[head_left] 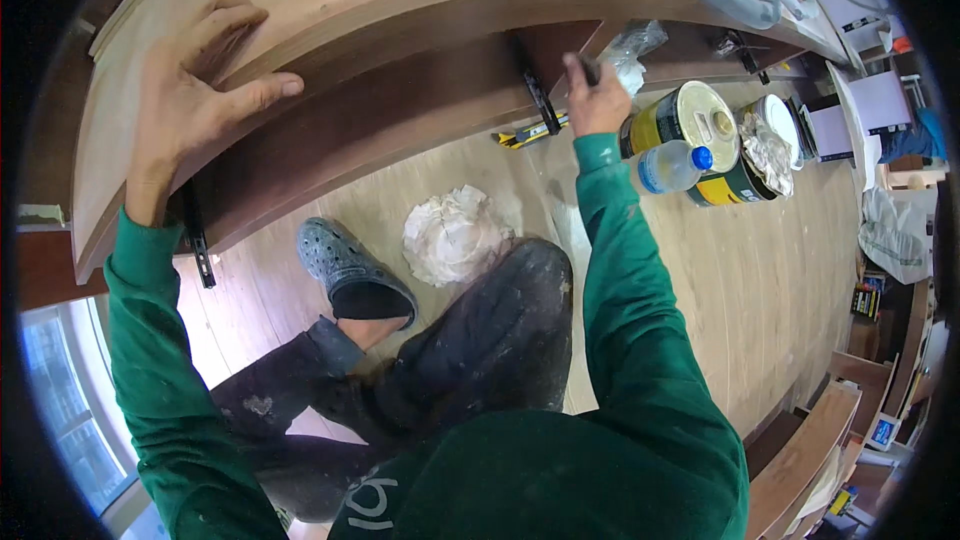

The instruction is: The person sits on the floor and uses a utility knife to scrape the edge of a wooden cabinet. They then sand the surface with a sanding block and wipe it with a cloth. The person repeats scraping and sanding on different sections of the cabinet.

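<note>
My left hand (200,105) lies on the pale upper face of a wooden panel (330,5), near its edge, with thumb and fingers apart and nothing held. Black metal drawer runners (537,90) are fixed to the panel's brown underside. My right hand (598,98) is closed beside the panel's lower side, and a small dark piece shows between thumb and fingers; its kind I cannot make out. Close to that hand is a clear plastic bag (640,40). A yellow and black utility knife (518,136) lies on the floor below the runner.
A crumpled whitish cloth (458,235) lies on the wood floor (740,310) by my foot. To the right stand large tins (706,118), a water bottle (672,168) and a white tub (778,128) with a stained rag (765,152). Wooden boards (805,460) line the right side.
</note>
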Action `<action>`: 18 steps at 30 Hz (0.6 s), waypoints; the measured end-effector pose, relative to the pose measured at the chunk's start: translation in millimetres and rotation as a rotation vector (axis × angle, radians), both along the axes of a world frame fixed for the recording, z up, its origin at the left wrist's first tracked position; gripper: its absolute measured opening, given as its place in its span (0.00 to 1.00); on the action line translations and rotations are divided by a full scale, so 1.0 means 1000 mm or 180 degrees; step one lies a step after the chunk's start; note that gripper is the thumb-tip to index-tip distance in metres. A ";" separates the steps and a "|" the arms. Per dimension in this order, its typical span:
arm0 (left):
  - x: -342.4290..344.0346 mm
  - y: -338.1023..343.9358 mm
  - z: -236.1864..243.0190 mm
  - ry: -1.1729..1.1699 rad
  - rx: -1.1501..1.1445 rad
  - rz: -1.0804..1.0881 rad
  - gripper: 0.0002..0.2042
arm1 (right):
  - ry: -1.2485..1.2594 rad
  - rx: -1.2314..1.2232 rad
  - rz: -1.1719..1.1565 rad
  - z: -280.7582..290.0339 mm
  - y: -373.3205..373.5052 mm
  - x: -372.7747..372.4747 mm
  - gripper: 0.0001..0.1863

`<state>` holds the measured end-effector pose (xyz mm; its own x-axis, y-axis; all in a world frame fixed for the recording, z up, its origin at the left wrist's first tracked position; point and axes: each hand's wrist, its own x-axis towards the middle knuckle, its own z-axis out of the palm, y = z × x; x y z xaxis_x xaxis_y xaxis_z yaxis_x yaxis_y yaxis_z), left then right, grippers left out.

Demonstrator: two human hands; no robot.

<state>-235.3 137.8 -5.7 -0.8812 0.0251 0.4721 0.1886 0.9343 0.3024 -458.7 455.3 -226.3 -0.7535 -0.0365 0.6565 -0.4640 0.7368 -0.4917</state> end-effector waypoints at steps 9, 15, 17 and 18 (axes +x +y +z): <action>0.001 0.002 0.001 0.0028 -0.0131 0.0007 0.25 | 0.0118 0.0175 -0.0033 -0.017 0.003 -0.001 0.22; 0.000 -0.003 -0.001 -0.0009 -0.0171 -0.0052 0.25 | 0.0411 0.0178 -0.0336 0.023 0.001 -0.008 0.23; -0.001 -0.003 -0.001 -0.0004 -0.0179 -0.0047 0.25 | 0.0144 0.0303 -0.0137 -0.013 0.005 -0.002 0.21; -0.003 0.002 -0.003 0.0010 -0.0131 0.0001 0.25 | 0.0017 0.0543 -0.0183 -0.033 0.010 -0.002 0.21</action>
<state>-238.0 140.0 -8.3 -0.8797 0.0442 0.4735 0.1892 0.9460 0.2631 -460.4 465.0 -259.6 -0.7540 -0.1047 0.6484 -0.4211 0.8347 -0.3549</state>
